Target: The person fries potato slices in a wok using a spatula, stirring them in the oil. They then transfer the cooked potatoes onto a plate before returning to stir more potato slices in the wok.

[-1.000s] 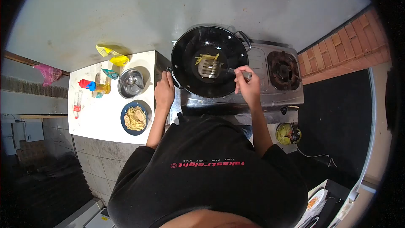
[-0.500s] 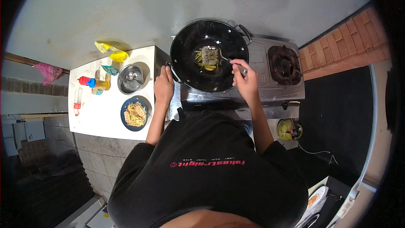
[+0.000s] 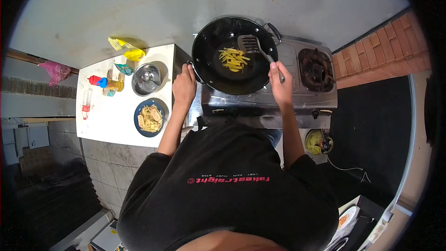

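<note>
A black wok (image 3: 218, 79) sits on the left side of the stove, with yellow-green cut strips of food (image 3: 232, 59) heaped at its middle. My left hand (image 3: 185, 85) is closed around the wok's left handle. In my right hand (image 3: 281, 83) is the handle of a slotted spatula (image 3: 250, 44). Its metal blade is tilted over the upper right part of the wok, just beside the strips, with no food visible on it. Whether the blade touches the wok wall I cannot tell.
Left of the stove, a white table (image 3: 111, 121) holds a steel bowl (image 3: 145, 89), a dark blue bowl of food strips (image 3: 151, 134), sauce bottles (image 3: 109, 83), a clear bottle (image 3: 87, 102) and a yellow packet (image 3: 132, 53). A bare burner (image 3: 317, 70) is at the right.
The spatula has moved from over the food strips up and right, uncovering them. My right hand has shifted right with it. My left hand stays at the wok handle.
</note>
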Available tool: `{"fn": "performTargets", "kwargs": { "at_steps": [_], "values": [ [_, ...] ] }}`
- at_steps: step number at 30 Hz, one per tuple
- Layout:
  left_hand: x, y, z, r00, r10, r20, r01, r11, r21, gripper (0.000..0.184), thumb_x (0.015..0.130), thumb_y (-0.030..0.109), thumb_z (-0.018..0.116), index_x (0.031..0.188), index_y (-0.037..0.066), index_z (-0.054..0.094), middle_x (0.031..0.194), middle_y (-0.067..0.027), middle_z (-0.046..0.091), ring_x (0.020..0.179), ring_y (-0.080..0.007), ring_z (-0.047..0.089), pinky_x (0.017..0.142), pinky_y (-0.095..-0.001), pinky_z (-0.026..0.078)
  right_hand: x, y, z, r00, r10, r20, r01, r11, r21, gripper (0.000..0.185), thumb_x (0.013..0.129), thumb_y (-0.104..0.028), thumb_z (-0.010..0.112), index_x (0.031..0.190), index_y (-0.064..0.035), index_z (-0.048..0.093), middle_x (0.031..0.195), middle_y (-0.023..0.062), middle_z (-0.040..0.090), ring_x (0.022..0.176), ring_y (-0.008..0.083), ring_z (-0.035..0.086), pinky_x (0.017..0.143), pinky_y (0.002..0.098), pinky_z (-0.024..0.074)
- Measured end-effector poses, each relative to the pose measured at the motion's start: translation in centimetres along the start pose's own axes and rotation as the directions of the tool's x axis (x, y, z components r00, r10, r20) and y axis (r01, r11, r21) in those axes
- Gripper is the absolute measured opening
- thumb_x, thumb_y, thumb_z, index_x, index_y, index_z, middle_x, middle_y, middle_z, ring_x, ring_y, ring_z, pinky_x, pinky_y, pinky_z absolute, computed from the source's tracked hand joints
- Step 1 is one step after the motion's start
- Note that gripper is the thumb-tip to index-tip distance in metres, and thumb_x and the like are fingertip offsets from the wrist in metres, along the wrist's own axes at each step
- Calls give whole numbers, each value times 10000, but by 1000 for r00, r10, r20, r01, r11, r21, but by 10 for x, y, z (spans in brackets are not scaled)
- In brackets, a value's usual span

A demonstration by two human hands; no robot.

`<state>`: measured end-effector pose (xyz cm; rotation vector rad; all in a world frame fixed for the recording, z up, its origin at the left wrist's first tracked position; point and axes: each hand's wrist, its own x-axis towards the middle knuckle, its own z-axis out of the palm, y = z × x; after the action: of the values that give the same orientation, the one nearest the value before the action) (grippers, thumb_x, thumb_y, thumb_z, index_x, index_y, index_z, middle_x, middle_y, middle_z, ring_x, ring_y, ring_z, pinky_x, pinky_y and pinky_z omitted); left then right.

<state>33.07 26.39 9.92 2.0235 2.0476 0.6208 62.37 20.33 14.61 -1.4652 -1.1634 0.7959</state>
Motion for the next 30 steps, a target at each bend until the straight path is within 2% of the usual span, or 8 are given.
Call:
{"fn": "performTargets", "kwargs": {
  "at_steps": [4,5,6,9,19,21,28,30],
  "values": [
    [-1,1,-3,999,-17,31,16,1000,4,359,1069,342,351,1031,48,553,746,-295,656,713,-499,648,634,-588,510,10,-8,5,984,-167,-65,154,973,-173,370,1049,-320,537,841,-15,522,679,16,463,673,85,404,620,248,380],
    [-3,5,-6,997,-53,55,53,999,3,389,1071,358,335,1026,40,554,764,-311,650,758,-517,641,682,-598,501,11,-12,7,980,-182,-75,164,966,-202,323,1033,-268,559,862,2,516,702,90,461,672,143,403,636,284,397],
    [-3,6,-6,998,-48,45,46,998,38,381,1068,359,343,1010,47,553,761,-300,656,751,-508,650,674,-594,512,11,-14,9,977,-197,-86,173,957,-231,280,1018,-216,581,883,19,509,724,165,458,670,200,403,651,321,414],
    [-1,6,-4,1000,2,6,-2,993,119,316,1060,327,381,991,65,544,716,-255,668,667,-457,671,580,-554,536,14,-14,14,970,-218,-106,183,946,-266,271,1013,-206,586,889,25,517,744,184,489,672,242,398,661,334,421],
    [-16,-2,-12,987,-117,114,128,988,-92,459,1062,431,348,994,65,617,815,-292,673,781,-511,650,697,-609,505,21,15,23,995,-69,-72,54,979,-194,312,1029,-268,568,873,-3,512,682,113,415,683,120,404,637,304,413],
    [-30,-4,-15,984,-135,118,147,984,-103,470,1057,439,357,983,61,625,818,-294,673,791,-512,649,707,-608,504,19,19,25,1000,11,-26,-14,994,-105,364,1046,-337,543,825,-48,526,672,-23,482,638,46,440,582,229,374],
    [-86,-20,21,930,-138,340,172,983,-70,447,1012,447,459,995,51,666,873,-289,680,866,-492,653,774,-577,514,13,17,13,997,-68,-35,67,997,-33,356,1049,-324,540,811,-60,538,670,-45,484,602,27,441,535,213,345],
    [-98,-17,35,924,-124,362,160,985,-70,447,1009,450,465,1000,51,668,877,-286,682,870,-488,655,770,-572,517,16,9,1,997,-72,-20,70,994,-79,337,1035,-298,560,864,-10,522,662,19,496,668,81,458,646,272,413]
  ]
}}
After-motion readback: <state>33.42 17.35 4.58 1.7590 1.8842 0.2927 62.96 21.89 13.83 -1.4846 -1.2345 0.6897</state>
